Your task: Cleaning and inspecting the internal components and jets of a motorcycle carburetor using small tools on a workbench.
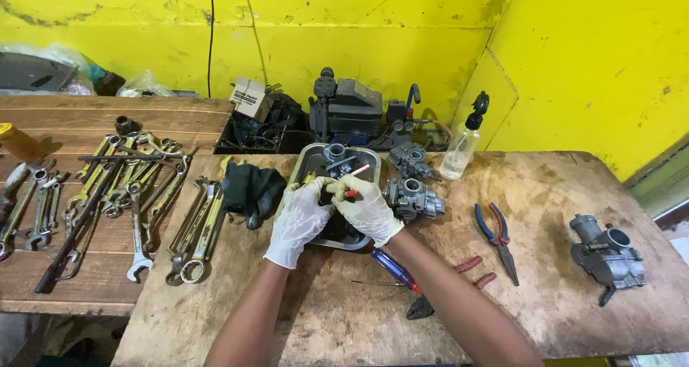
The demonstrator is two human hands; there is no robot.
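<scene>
Gripping a small brush (357,173) and dark part, gloved hands (334,209) hover over a metal tray (301,162).

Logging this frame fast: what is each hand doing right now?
Left hand: closed on a small part, unclear what, over the metal tray.
Right hand: closed on a thin red-tipped tool.

A small white carton (248,97) (printed, boxy) stands against the yellow wall (359,22).

Wood bench (560,317), tray (301,159), pliers (497,236), carbs (606,256)
</scene>
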